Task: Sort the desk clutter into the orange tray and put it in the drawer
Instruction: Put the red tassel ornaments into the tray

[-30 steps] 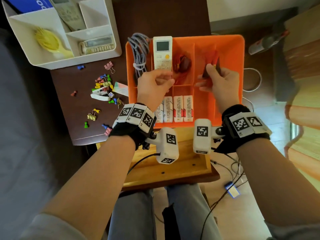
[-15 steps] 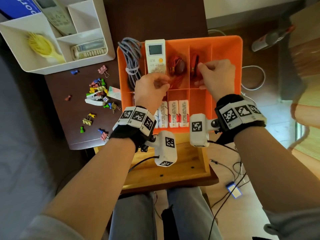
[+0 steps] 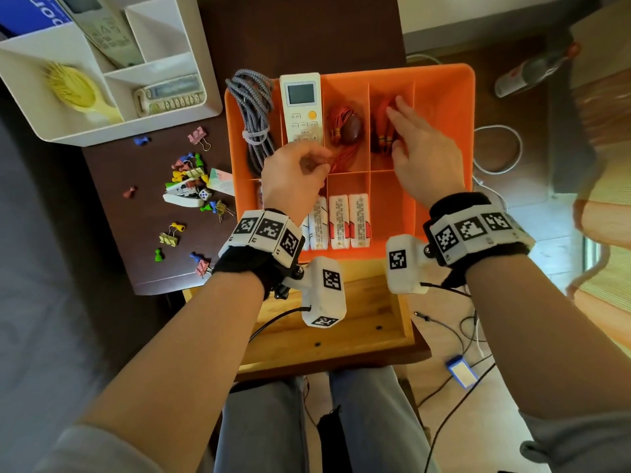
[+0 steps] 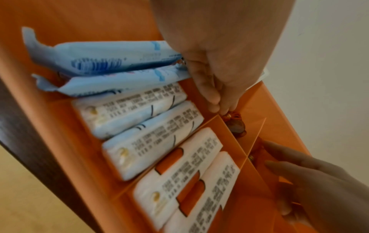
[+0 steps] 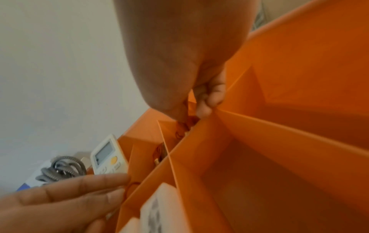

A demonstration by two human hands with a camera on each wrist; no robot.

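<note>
The orange tray (image 3: 444,67) sits over the open wooden drawer (image 3: 341,331). It holds a grey braided cable (image 3: 254,110), a white remote (image 3: 302,107), a dark red pendant (image 3: 351,129) on red cord, a red tassel (image 3: 382,134) and several tissue packs (image 3: 348,220). My left hand (image 3: 322,163) pinches the pendant's red cord at the near end of its compartment. My right hand (image 3: 401,122) lies over the tassel with fingers straight, touching it. In the left wrist view the left fingertips (image 4: 219,104) point down beside the pendant (image 4: 236,126).
Binder clips, game pawns, a die and a white stapler (image 3: 182,198) lie scattered on the dark desk left of the tray. A white organizer (image 3: 119,136) with a brush and remotes stands at the back left. A bottle (image 3: 532,73) and cables lie on the floor at right.
My right hand has lowered the red tassel into its compartment and straightened its fingers over it. My left hand has stayed at the pendant's cord.
</note>
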